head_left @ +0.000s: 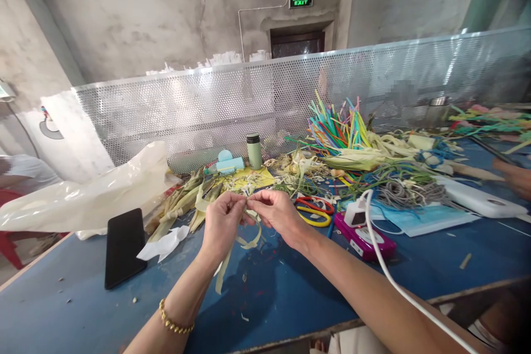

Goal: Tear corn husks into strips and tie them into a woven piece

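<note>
My left hand (pixel 223 222) and my right hand (pixel 279 213) meet above the blue table, thumbs and forefingers pinched together at nearly the same spot. Between the fingertips is a pale corn husk strip (pixel 222 275), whose loose ends curl below and beside the hands. The exact pinch point is partly hidden by the fingers. Just right of my right hand lie scissors (pixel 317 220) with red and yellow handles. A bundle of dried husks (pixel 178 203) rests left of my left hand, near a torn piece of white paper (pixel 164 244).
On the left lie a black phone (pixel 125 248) and plastic sheeting (pixel 95 191). A green bottle (pixel 254 152) stands behind the hands. Right are a magenta power box (pixel 365 240) with a white cable (pixel 384 263), a blue face mask (pixel 423 218) and colourful stems (pixel 336 127). Another person's hand (pixel 512 177) shows far right.
</note>
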Demonstrator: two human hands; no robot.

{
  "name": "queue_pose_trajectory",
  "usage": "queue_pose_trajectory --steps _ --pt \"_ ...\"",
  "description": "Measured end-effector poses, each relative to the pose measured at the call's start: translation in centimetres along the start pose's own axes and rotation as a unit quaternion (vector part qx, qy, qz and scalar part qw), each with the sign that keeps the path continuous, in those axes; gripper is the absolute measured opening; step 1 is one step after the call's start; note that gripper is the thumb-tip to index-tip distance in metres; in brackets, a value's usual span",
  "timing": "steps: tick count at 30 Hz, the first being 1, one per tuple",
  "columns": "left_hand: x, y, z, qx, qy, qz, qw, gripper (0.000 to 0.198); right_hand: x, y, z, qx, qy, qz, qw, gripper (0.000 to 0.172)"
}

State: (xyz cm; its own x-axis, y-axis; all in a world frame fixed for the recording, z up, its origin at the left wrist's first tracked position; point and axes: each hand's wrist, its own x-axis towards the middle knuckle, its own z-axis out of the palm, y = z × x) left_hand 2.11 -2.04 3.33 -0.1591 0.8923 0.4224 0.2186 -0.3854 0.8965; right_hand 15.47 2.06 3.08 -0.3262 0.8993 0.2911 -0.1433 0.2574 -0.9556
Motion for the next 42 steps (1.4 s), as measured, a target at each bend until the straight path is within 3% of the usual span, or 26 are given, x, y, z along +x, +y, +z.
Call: queue_pose_trajectory --steps 14,26,35,42 --pt "0.2 -0.5 -0.1 -0.005 -0.029 -0.020 0.999 0.020 -0.3 -0.3 0.2 -0.006 -0.026 -0.021 0.999 0.022" --pt "0.3 -0.5 0.0 -0.044 -0.047 -0.033 0.997 0.017 0.1 0.6 -0.6 -0.209 0.007 -0.159 0.965 0.010" --pt "-0.1 0.0 -0.1 0.105 -0.021 0.040 0.993 0.014 -0.4 -0.2 -0.1 -0.308 0.062 -0.202 0.927 0.011" --pt "0.0 0.0 -0.2 0.103 -0.036 0.040 0.993 0.011 -0.5 -0.3 -0.1 -0.297 0.056 -0.221 0.927 0.013"
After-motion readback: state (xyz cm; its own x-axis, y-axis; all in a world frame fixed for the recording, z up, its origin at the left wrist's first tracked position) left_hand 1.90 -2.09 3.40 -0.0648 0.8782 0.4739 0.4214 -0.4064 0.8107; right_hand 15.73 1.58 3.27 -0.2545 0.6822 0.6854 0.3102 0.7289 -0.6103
